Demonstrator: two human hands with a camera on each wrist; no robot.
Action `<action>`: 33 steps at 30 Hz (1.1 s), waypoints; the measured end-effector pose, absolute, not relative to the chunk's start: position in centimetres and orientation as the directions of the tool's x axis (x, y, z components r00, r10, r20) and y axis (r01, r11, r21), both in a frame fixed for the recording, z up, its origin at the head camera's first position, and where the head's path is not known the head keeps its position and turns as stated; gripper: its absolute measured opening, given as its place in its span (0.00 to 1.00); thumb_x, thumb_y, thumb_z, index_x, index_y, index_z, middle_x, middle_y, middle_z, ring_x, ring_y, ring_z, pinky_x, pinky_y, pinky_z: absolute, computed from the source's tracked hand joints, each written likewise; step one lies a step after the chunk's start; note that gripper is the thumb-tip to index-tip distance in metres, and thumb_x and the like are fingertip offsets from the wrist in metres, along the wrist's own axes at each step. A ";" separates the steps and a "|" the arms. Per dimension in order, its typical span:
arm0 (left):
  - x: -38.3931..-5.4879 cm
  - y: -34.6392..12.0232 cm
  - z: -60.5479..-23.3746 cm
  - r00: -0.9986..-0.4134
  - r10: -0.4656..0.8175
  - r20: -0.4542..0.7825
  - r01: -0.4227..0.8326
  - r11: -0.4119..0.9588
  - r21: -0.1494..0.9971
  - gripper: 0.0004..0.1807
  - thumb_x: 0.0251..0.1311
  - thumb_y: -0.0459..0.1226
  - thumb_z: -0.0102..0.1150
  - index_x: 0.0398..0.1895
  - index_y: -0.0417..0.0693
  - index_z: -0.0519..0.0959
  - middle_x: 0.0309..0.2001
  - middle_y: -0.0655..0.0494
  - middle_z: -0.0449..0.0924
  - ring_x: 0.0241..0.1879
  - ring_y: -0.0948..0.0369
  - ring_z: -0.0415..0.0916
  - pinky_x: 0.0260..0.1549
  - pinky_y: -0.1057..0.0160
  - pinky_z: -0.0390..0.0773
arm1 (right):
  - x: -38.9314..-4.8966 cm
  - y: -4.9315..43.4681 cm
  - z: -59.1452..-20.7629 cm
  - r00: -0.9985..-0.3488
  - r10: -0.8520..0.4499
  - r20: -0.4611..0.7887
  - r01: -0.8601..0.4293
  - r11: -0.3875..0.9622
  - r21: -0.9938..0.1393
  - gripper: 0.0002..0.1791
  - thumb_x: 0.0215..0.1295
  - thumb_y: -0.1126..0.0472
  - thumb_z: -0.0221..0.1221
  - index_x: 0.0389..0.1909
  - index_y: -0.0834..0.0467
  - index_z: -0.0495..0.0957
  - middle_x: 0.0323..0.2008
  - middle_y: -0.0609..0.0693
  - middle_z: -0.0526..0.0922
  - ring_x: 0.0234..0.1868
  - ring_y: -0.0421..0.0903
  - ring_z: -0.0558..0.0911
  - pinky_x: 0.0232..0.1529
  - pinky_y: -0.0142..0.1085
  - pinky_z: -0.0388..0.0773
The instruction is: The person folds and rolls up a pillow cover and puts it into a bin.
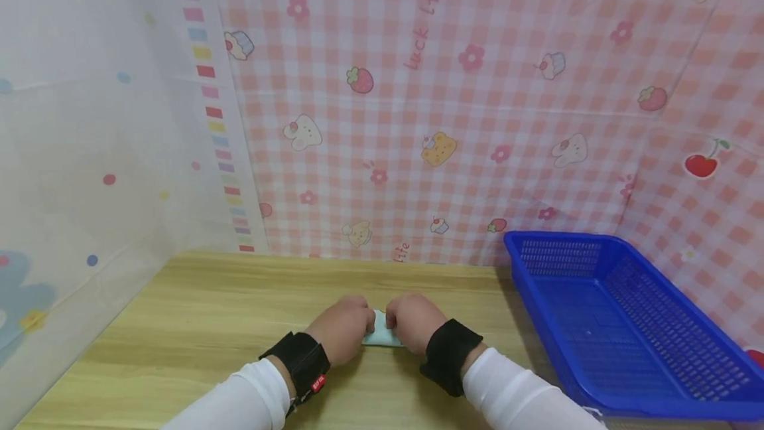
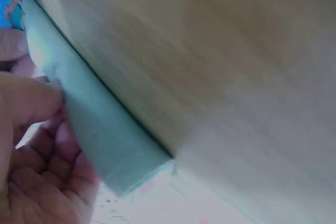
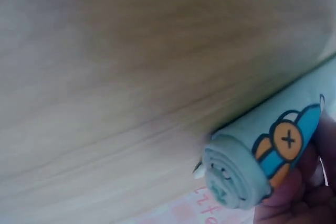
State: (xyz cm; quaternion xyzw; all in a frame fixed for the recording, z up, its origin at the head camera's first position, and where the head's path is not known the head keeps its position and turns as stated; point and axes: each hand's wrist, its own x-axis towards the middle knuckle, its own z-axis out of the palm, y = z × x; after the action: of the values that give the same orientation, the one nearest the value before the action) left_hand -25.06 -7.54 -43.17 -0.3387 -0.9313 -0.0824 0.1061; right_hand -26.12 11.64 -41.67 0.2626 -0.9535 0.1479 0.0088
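A rolled-up mint-green cloth (image 1: 382,330) lies crosswise on the wooden table between the two hands. My left hand (image 1: 344,329) pinches one part of the roll between thumb and fingers, and the smooth side of the cloth (image 2: 100,103) faces the left wrist camera. At the other part, my right hand (image 1: 416,321) holds the roll with curled fingers. From the right wrist, the cloth's end (image 3: 231,174) shows tight spiral layers beside a blue and orange printed figure. In the head view, the hands cover both ends of the roll.
A blue plastic basket (image 1: 540,324) with mesh sides stands on the right of the wooden table (image 1: 239,297). Pink checked sheeting (image 1: 394,118) hangs behind and to the right; a white printed sheet (image 1: 107,131) hangs on the left.
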 end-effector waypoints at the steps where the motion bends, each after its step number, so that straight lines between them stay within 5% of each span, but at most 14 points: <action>1: -24.9 -7.5 -43.2 -0.729 0.630 0.268 0.658 0.753 0.021 0.10 0.52 0.25 0.69 0.31 0.49 0.86 0.33 0.60 0.77 0.34 0.62 0.74 0.37 0.67 0.77 | -25.8 11.6 -41.7 -0.852 -0.513 0.106 -0.523 0.821 -0.229 0.09 0.62 0.73 0.67 0.31 0.55 0.87 0.31 0.47 0.87 0.30 0.41 0.77 0.37 0.33 0.78; 8: -24.1 -7.0 -42.9 -0.730 0.635 0.253 0.650 0.759 -0.034 0.08 0.56 0.27 0.67 0.30 0.50 0.84 0.30 0.59 0.76 0.30 0.63 0.70 0.32 0.65 0.76 | -24.6 11.8 -41.9 -0.788 -0.605 0.118 -0.607 0.794 0.016 0.10 0.56 0.71 0.68 0.24 0.53 0.83 0.26 0.44 0.80 0.25 0.36 0.70 0.32 0.32 0.75; 33: -24.2 -6.7 -42.8 -0.783 0.575 0.236 0.600 0.798 0.047 0.09 0.58 0.26 0.67 0.34 0.50 0.84 0.30 0.60 0.77 0.30 0.63 0.70 0.31 0.65 0.74 | -24.5 11.5 -42.2 -0.765 -0.626 0.152 -0.623 0.779 0.071 0.09 0.56 0.68 0.72 0.29 0.53 0.82 0.29 0.44 0.83 0.29 0.37 0.78 0.33 0.32 0.77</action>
State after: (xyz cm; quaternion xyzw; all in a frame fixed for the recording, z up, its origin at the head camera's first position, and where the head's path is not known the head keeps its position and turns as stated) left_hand -24.21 -6.67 -42.85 -0.3119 -0.9424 -0.0597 0.1052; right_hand -24.50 11.48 -42.17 0.3324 -0.9394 -0.0082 0.0838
